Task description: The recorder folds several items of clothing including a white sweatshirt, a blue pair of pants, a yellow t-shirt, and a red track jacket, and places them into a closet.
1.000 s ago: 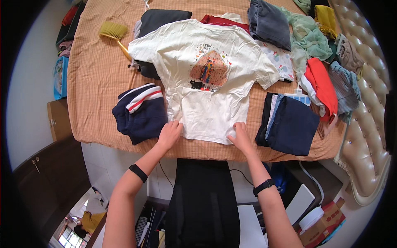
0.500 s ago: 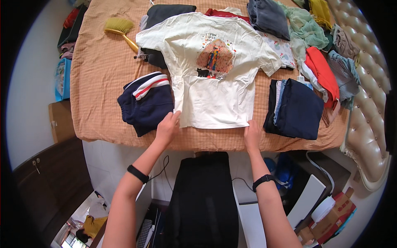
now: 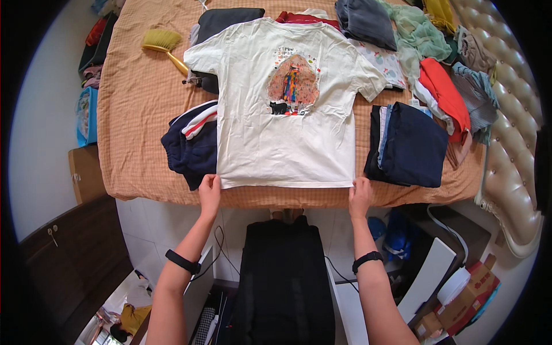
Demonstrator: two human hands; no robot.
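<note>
A white T-shirt [image 3: 247, 135] with a colourful printed figure lies spread on the bed, its hem toward me and its collar at the far side. My left hand [image 3: 209, 191] pinches the left corner of the hem. At the opposite corner, my right hand [image 3: 360, 192] has its fingers closed on the hem. The shirt's body is pulled wide and mostly flat, with light creases. Its left edge covers part of the folded navy trousers [image 3: 187, 146] with white and red trim. Right of the shirt sits a folded stack of dark blue clothes [image 3: 415, 146].
An orange checked sheet [image 3: 138, 126] covers the bed. A yellow-bristled brush [image 3: 162, 41] lies at the far left. Folded grey clothes [image 3: 368, 23], a red garment [image 3: 445, 95] and a pale green cloth [image 3: 422, 34] lie toward the tufted headboard [image 3: 514, 132].
My left hand has moved left and toward me, drawing the hem wide. My right hand has shifted slightly right and nearer. The shirt now lies flatter and overlaps the navy trousers.
</note>
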